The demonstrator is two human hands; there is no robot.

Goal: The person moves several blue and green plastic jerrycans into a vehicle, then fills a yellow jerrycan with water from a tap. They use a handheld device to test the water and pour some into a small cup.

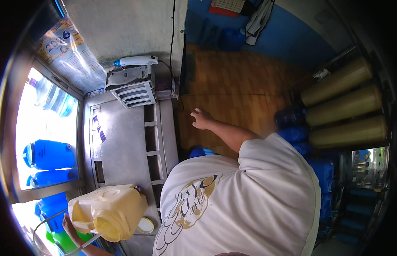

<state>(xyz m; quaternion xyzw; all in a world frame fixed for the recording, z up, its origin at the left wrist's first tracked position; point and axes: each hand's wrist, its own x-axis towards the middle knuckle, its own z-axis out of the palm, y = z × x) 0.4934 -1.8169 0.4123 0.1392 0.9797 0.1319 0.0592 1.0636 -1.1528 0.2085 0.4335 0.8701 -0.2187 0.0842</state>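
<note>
Down at the near-left corner of the steel counter [121, 145], the left hand [70, 226] cups the bottom of a yellow jug [109, 209] that lies tipped on its side with its open mouth toward the near edge; only some fingers show past the jug, curled against it, so the rest of the grip is hidden. A thin clear hose [79, 245] runs to the mouth of the jug. Just beside the jug's mouth a white cap [145, 225] lies flat on the counter. The right hand [202, 118] is stretched out well apart from the jug, beyond the counter's right edge and over the wooden floor [241, 85], fingers loosely spread and holding nothing. Blue water containers [49, 154] stand behind the window [45, 128] along the counter's left edge.
</note>
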